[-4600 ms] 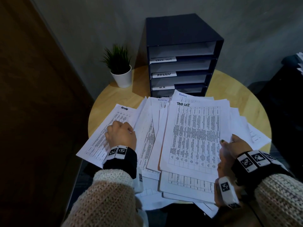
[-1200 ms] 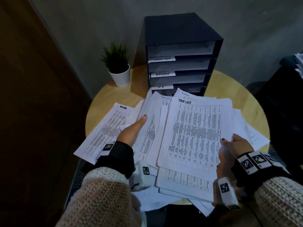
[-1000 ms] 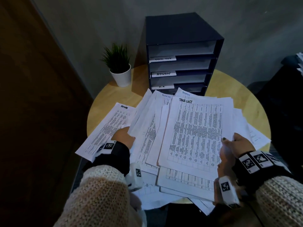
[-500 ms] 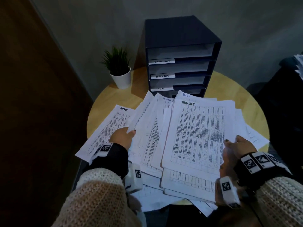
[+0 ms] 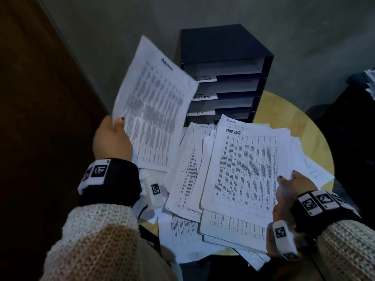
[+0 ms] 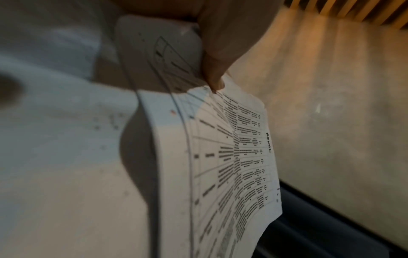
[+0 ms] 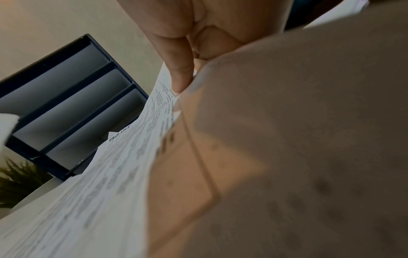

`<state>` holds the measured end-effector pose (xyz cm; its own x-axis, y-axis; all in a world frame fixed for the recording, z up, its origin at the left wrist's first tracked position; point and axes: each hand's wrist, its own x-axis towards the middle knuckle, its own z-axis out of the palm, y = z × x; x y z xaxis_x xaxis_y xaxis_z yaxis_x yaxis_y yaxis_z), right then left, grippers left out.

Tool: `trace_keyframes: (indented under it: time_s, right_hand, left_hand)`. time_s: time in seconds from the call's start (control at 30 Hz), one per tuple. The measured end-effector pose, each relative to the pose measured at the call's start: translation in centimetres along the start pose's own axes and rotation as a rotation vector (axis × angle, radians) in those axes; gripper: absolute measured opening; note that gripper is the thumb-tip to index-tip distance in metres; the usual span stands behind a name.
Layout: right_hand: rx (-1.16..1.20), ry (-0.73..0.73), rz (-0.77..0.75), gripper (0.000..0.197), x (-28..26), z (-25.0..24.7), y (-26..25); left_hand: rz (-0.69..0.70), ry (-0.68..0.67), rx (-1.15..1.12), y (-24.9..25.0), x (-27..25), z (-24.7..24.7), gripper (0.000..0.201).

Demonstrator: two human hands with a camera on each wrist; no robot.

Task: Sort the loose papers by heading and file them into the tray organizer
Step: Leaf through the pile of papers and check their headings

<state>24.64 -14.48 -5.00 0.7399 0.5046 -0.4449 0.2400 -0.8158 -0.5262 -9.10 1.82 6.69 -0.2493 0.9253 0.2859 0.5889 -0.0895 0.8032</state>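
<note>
My left hand pinches the left edge of one printed sheet headed ADMIN and holds it tilted up above the table, left of the dark tray organizer. The left wrist view shows that ADMIN sheet hanging from my thumb. The organizer's shelves carry white labels, one reading ADMIN. My right hand pinches the right edge of a stack topped by a TASK LIST sheet; in the right wrist view the thumb presses on that stack. Several other papers lie fanned beneath.
The round wooden table holds everything. Papers overhang its near edge. A dark wooden panel stands at the left and a grey wall behind. A potted plant shows beside the organizer in the right wrist view. Dark furniture stands at the right.
My left hand has picked the ADMIN sheet off the left side of the table and raised it toward the organizer. The right hand has stayed gripping its stack.
</note>
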Motion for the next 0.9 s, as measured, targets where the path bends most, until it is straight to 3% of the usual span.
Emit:
trace_keyframes:
  time_s: [0.13, 0.2, 0.37, 0.5, 0.63, 0.7, 0.77, 0.83, 0.9]
  right_hand:
    - [0.051, -0.043, -0.006, 0.024, -0.3, -0.3, 0.0]
    - [0.049, -0.038, -0.026, 0.030, -0.4, -0.5, -0.1]
    - [0.095, -0.033, 0.014, 0.027, 0.8, -1.3, 0.8]
    - [0.166, -0.042, 0.050, 0.050, 1.9, -2.0, 1.7]
    - [0.267, -0.032, 0.032, 0.032, 3.5, -2.1, 3.9]
    - [0.278, -0.023, 0.024, 0.018, 2.9, -2.7, 4.1]
    - [0.326, -0.031, 0.000, 0.022, 2.3, -3.0, 4.0]
    - [0.477, -0.081, -0.025, 0.010, 1.7, -2.9, 3.9]
    - [0.601, -0.118, -0.046, 0.012, 1.5, -2.7, 3.9]
  left_hand:
    - [0.082, 0.095, -0.144, 2.6, 0.4, -0.8, 0.026]
    - [0.092, 0.094, -0.181, 3.4, 0.2, -0.6, 0.026]
    - [0.067, 0.055, -0.256, 4.0, -0.9, 0.6, 0.021]
    - [0.029, -0.076, -0.106, 1.6, -1.7, 3.4, 0.026]
    - [-0.090, -0.247, -0.026, -4.2, -2.5, 6.3, 0.028]
    - [-0.143, -0.278, -0.009, -6.6, -3.1, 7.0, 0.032]
    - [-0.176, -0.301, -0.005, -7.9, -3.6, 7.3, 0.035]
    - [-0.185, -0.302, -0.018, -8.3, -3.7, 7.2, 0.035]
    - [-0.176, -0.302, -0.043, -8.3, -3.7, 7.1, 0.033]
